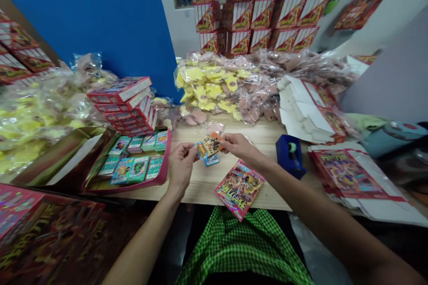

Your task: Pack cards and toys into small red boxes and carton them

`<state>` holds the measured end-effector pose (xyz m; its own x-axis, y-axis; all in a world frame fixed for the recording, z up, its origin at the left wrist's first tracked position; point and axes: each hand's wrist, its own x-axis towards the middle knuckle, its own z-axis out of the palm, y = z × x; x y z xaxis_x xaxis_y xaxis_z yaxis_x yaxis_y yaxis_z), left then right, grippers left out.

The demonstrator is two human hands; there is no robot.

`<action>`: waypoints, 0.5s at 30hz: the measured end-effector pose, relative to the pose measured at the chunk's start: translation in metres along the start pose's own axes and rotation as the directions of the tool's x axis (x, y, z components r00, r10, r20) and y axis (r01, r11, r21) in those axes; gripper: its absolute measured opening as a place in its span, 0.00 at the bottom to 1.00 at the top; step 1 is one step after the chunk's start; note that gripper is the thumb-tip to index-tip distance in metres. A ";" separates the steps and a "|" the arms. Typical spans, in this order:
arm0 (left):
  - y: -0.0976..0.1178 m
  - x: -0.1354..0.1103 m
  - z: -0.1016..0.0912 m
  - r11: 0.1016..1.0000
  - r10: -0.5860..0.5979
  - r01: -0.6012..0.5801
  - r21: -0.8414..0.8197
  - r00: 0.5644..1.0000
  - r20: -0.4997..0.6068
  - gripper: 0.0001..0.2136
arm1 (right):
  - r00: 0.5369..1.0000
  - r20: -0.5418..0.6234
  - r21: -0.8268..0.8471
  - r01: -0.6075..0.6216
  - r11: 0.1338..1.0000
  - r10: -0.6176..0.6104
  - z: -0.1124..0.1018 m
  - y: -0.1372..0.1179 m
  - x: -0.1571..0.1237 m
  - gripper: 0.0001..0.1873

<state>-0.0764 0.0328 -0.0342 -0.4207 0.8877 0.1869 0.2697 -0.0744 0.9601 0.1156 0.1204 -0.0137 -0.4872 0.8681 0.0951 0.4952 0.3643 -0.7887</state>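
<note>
over the wooden table (200, 191), left hand (180, 167) and right hand (239, 149) pinch printed cards (209, 147), grips narrow.

Bare forearms (143, 245) and a green checked wrap (240, 249) across the lap

The left hand (181, 165) and right hand (238, 148) partly hide the small cards (209, 146) (print too small to read).

Colours are loud here: orange-and-blue cards (209, 147) dead center, a pinkish-red card (239, 189) at 6 o'clock, green-and-black checked cloth (240, 249) right below it, teal cards (133, 160) at 9, bright blue wall (100, 22) at 11, red-and-yellow boxes (257, 9) at 12.
</note>
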 end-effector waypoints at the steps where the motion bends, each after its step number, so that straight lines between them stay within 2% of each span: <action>1: 0.002 -0.001 0.011 0.999 -0.016 0.016 -0.036 1.000 0.014 0.23 | 1.000 -0.017 -0.007 0.004 1.000 -0.004 -0.005 0.002 -0.003 0.11; 4: 0.008 -0.014 0.045 0.997 -0.043 0.044 -0.067 0.999 0.029 0.24 | 0.995 -0.101 -0.122 0.003 0.993 -0.015 -0.029 0.010 -0.018 0.12; 6: 0.013 -0.030 0.068 1.000 -0.028 0.028 0.004 0.997 0.068 0.28 | 0.986 -0.163 -0.198 -0.007 0.980 -0.026 -0.051 0.015 -0.029 0.12; 8: 0.017 -0.051 0.091 0.980 0.036 -0.075 0.184 0.978 0.205 0.38 | 0.976 -0.212 -0.270 -0.015 0.963 -0.044 -0.071 0.019 -0.040 0.10; 10: 0.021 -0.068 0.109 0.897 0.070 -0.228 0.379 0.918 0.389 0.47 | 0.966 -0.252 -0.325 -0.025 0.945 -0.061 -0.084 0.023 -0.049 0.08; 12: 0.023 -0.078 0.119 0.822 0.058 -0.314 0.476 0.877 0.477 0.51 | 0.955 -0.290 -0.360 -0.041 0.932 -0.070 -0.090 0.025 -0.057 0.14; 15: 0.024 -0.079 0.118 0.814 0.126 -0.333 0.476 0.901 0.415 0.54 | 0.943 -0.323 -0.382 -0.057 0.922 -0.076 -0.089 0.025 -0.068 0.16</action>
<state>0.0657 0.0150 -0.0506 0.0141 0.9790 0.2035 0.7716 -0.1401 0.6205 0.2254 0.1001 0.0140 -0.2649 0.9002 0.3455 0.7592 0.4156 -0.5008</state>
